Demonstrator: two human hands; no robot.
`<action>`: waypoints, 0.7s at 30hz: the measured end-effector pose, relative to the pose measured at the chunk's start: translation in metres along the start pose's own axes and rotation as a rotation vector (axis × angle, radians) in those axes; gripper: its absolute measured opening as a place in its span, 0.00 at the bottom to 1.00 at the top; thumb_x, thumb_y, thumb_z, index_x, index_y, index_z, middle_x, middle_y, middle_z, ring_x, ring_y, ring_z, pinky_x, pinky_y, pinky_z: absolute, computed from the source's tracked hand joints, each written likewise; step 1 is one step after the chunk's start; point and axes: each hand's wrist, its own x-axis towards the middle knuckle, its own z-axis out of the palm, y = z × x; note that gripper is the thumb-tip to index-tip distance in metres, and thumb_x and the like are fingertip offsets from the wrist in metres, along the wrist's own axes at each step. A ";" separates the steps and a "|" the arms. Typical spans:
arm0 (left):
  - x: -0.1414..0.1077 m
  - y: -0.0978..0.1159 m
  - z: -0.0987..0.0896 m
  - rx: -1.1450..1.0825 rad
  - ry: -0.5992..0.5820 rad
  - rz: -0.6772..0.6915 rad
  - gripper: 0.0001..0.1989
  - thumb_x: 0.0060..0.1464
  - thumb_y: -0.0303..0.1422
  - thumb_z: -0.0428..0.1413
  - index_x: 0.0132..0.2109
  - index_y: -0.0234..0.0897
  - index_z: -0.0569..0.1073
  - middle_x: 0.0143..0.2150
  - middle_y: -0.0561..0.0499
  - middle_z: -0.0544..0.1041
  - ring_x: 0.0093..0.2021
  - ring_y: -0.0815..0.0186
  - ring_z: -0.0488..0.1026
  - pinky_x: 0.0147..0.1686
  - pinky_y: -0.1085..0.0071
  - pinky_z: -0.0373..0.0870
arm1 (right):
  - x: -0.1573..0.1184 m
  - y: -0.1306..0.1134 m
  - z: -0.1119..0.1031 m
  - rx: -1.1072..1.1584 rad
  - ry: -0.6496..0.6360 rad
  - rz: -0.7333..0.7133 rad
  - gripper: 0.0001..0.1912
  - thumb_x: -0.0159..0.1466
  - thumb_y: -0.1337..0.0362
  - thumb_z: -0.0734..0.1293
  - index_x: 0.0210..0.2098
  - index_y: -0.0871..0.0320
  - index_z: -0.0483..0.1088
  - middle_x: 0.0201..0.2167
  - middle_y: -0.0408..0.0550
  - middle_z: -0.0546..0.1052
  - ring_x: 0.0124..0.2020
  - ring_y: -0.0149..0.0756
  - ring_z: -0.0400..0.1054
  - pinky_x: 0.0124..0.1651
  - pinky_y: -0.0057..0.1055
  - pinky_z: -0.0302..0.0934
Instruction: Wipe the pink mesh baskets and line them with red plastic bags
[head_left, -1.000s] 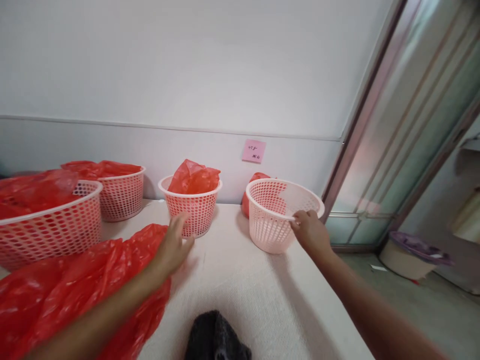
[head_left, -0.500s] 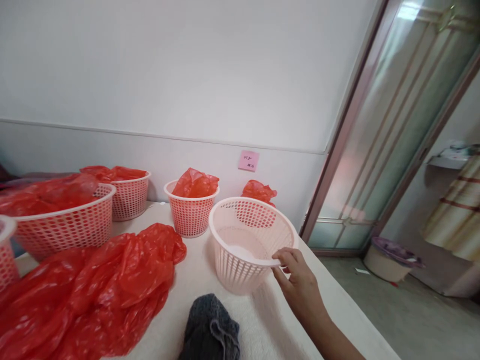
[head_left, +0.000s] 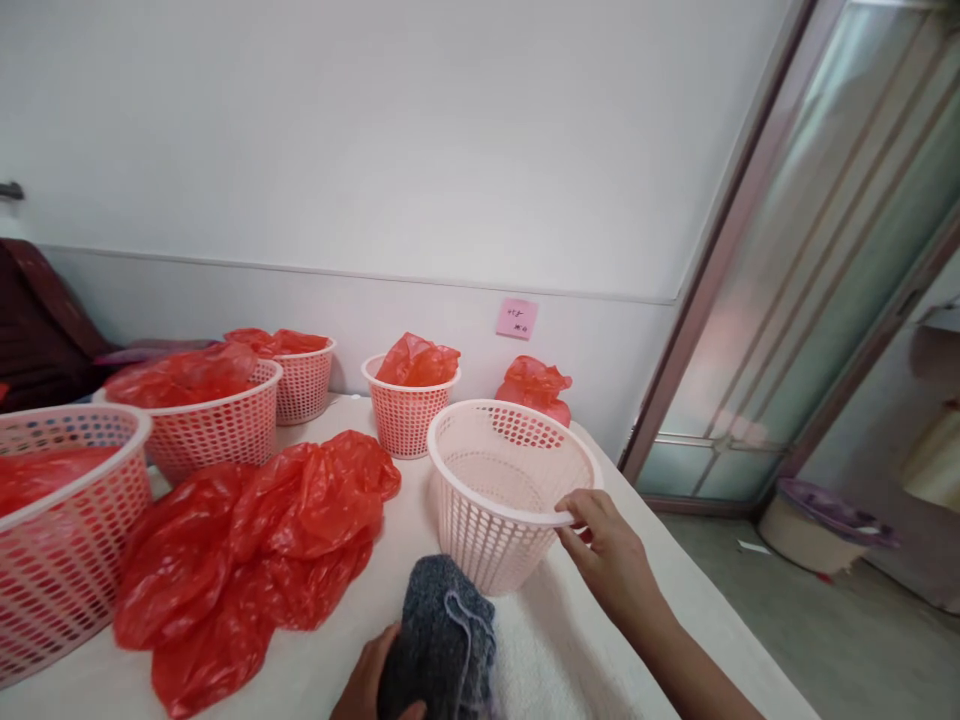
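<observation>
My right hand (head_left: 609, 548) pinches the near right rim of a pale pink plastic basket (head_left: 491, 548). Nothing shows inside this basket, which has lattice walls and stands on the white-covered table (head_left: 559, 650). At the bottom of the view, my left hand (head_left: 369, 680) is closed round a folded dark blue-grey cloth (head_left: 435, 635) with a rough, frayed-looking edge; its fingers are partly hidden. The cloth is just in front of the basket. To the left of it lies a crumpled heap of red plastic bags (head_left: 262, 540).
A large pink basket (head_left: 75, 560) stands at the near left. Behind are more baskets holding red plastic, among them a small one (head_left: 409, 415). A red bag (head_left: 534, 385) sits behind the held basket. A pink note (head_left: 517, 318) is on the wall; a bin (head_left: 810, 530) stands on the floor.
My left hand has come into view with the cloth, which is a little higher and further right. The view has swung left, showing more baskets. My right hand keeps the same rim.
</observation>
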 end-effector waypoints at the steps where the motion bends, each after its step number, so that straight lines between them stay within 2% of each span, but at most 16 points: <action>1: 0.001 0.004 0.000 0.069 -0.062 0.038 0.36 0.43 0.35 0.59 0.61 0.31 0.65 0.61 0.38 0.70 0.61 0.52 0.66 0.61 0.59 0.62 | -0.002 -0.001 0.000 0.021 0.002 -0.004 0.08 0.62 0.63 0.61 0.39 0.55 0.69 0.43 0.49 0.69 0.33 0.33 0.69 0.34 0.33 0.67; 3: 0.003 0.009 0.001 0.199 -0.133 0.074 0.33 0.42 0.31 0.59 0.59 0.33 0.70 0.60 0.38 0.71 0.61 0.50 0.66 0.62 0.55 0.60 | -0.007 -0.005 -0.001 0.063 0.053 -0.013 0.13 0.63 0.62 0.61 0.47 0.55 0.68 0.50 0.52 0.67 0.34 0.32 0.70 0.34 0.33 0.68; 5: 0.005 0.011 0.002 0.258 -0.139 0.093 0.29 0.42 0.29 0.58 0.55 0.35 0.74 0.58 0.39 0.73 0.59 0.50 0.68 0.61 0.54 0.61 | -0.014 -0.010 -0.002 0.077 0.188 -0.002 0.17 0.64 0.60 0.61 0.51 0.54 0.66 0.52 0.54 0.66 0.35 0.33 0.70 0.34 0.33 0.69; 7: 0.006 0.011 0.003 0.252 -0.138 0.132 0.25 0.44 0.28 0.57 0.52 0.38 0.76 0.56 0.41 0.75 0.57 0.51 0.70 0.60 0.54 0.63 | -0.026 -0.012 0.003 0.085 0.325 0.044 0.16 0.64 0.58 0.61 0.51 0.54 0.66 0.49 0.54 0.68 0.36 0.36 0.70 0.33 0.34 0.68; 8: 0.006 0.010 0.004 0.239 -0.145 0.156 0.23 0.44 0.28 0.56 0.51 0.38 0.76 0.55 0.42 0.76 0.56 0.51 0.70 0.59 0.55 0.64 | -0.034 -0.011 0.010 0.103 0.354 0.080 0.16 0.64 0.58 0.61 0.49 0.55 0.67 0.47 0.54 0.70 0.37 0.37 0.70 0.34 0.34 0.68; 10: 0.005 0.009 0.006 0.214 -0.174 0.201 0.21 0.45 0.28 0.56 0.49 0.39 0.77 0.53 0.42 0.77 0.54 0.52 0.71 0.58 0.55 0.66 | -0.052 -0.006 0.035 0.169 0.295 0.170 0.14 0.64 0.56 0.60 0.45 0.56 0.68 0.40 0.53 0.73 0.37 0.40 0.70 0.37 0.36 0.68; 12: 0.005 0.010 0.008 0.191 -0.203 0.228 0.21 0.46 0.27 0.55 0.49 0.38 0.77 0.52 0.41 0.77 0.53 0.52 0.72 0.57 0.56 0.66 | -0.071 0.002 0.073 0.248 0.130 0.292 0.16 0.62 0.55 0.60 0.43 0.58 0.69 0.39 0.54 0.75 0.37 0.42 0.71 0.38 0.38 0.68; 14: 0.005 0.010 0.010 0.165 -0.214 0.230 0.22 0.44 0.25 0.54 0.48 0.39 0.77 0.52 0.41 0.77 0.54 0.53 0.72 0.57 0.57 0.66 | -0.089 0.006 0.117 0.267 0.025 0.394 0.21 0.58 0.55 0.62 0.47 0.61 0.68 0.41 0.57 0.74 0.39 0.46 0.71 0.38 0.39 0.68; 17: 0.008 0.008 0.011 0.116 -0.238 0.236 0.20 0.44 0.26 0.54 0.47 0.40 0.77 0.51 0.42 0.77 0.53 0.53 0.72 0.56 0.58 0.67 | -0.104 0.004 0.170 0.194 -0.070 0.414 0.25 0.54 0.58 0.67 0.50 0.60 0.68 0.46 0.57 0.74 0.49 0.50 0.68 0.51 0.41 0.63; 19: 0.011 0.004 0.012 0.059 -0.256 0.224 0.16 0.45 0.30 0.56 0.44 0.40 0.78 0.48 0.42 0.78 0.51 0.54 0.73 0.54 0.61 0.68 | -0.106 0.002 0.188 0.100 -0.127 0.417 0.29 0.51 0.62 0.68 0.52 0.59 0.67 0.47 0.57 0.74 0.51 0.52 0.67 0.54 0.42 0.60; 21: 0.015 -0.003 0.013 0.022 -0.263 0.203 0.14 0.45 0.35 0.59 0.41 0.40 0.78 0.45 0.42 0.79 0.49 0.54 0.74 0.52 0.63 0.69 | -0.103 0.002 0.193 0.043 -0.195 0.432 0.30 0.49 0.65 0.68 0.52 0.61 0.68 0.47 0.59 0.74 0.50 0.52 0.68 0.53 0.42 0.60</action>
